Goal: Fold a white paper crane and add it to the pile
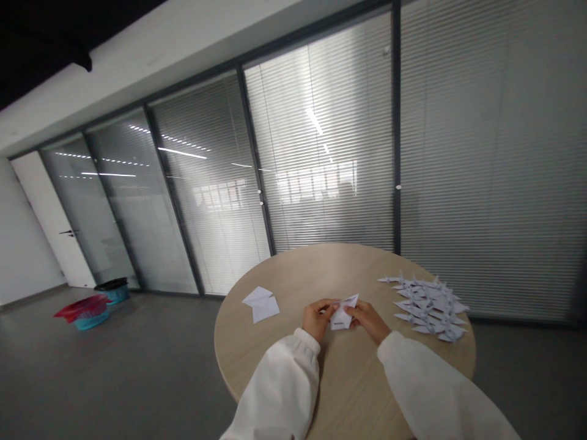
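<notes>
Head: one paper (340,318) between two hands (315,318) (370,319)

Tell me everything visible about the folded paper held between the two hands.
The folded paper is white, thin-looking and angular, its upper-right corner pointed. Dark print near its lower edge is too small to read. The left hand and right hand hold it from opposite sides, partly covering it, over the round table; whether it touches the table is unclear.

Plain white sleeves (282,385), loose and creased, end in gathered cuffs (309,340) at bare left (315,319) and right (370,319) hands, lower centre of frame.
</notes>
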`<state>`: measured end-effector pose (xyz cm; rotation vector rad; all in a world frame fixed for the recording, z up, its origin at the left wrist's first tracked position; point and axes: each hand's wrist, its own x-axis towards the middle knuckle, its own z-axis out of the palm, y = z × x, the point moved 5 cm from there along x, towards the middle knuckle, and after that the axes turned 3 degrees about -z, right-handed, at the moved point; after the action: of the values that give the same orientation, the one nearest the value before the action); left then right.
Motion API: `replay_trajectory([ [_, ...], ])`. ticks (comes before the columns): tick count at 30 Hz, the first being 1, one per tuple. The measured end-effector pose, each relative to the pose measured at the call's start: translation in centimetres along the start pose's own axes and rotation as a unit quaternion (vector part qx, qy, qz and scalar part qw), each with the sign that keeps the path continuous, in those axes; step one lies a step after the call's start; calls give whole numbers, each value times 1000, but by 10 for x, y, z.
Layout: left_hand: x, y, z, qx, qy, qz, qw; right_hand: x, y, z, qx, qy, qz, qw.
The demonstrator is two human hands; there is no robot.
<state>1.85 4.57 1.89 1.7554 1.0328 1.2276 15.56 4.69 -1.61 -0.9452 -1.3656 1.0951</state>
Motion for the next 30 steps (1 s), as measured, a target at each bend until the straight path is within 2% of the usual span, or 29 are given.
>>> replay_trajectory([
  [17,-4,11,1,25,-4,33,999,-4,-10,0,-6,36,-1,999],
  [30,-3,8,-1,32,13,32,999,-2,-3,2,17,19,0,1000],
])
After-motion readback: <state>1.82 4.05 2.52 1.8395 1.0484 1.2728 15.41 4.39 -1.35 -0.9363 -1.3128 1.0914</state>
